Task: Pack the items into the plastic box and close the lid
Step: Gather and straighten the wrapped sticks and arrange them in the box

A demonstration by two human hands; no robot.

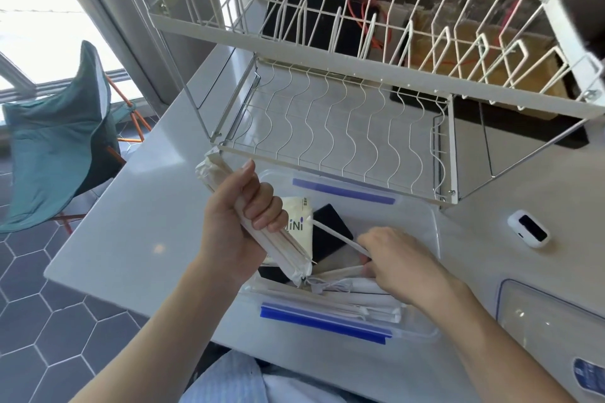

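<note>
Nearest, the right hand (397, 263) reaches into the plastic box (422, 219) on the counter (131, 222), pinching one wrapped stick (340, 237). Just beside it, the left hand (235, 222) is clenched around a bundle of paper-wrapped sticks (288, 258) over the box. Light, thin, probably slippery in their sleeves: best gripped mid-length, firmly.

A single head-worn camera looks steeply down and forward from close above the plastic box (422, 226), the dish rack (343, 127) just beyond it.
</note>
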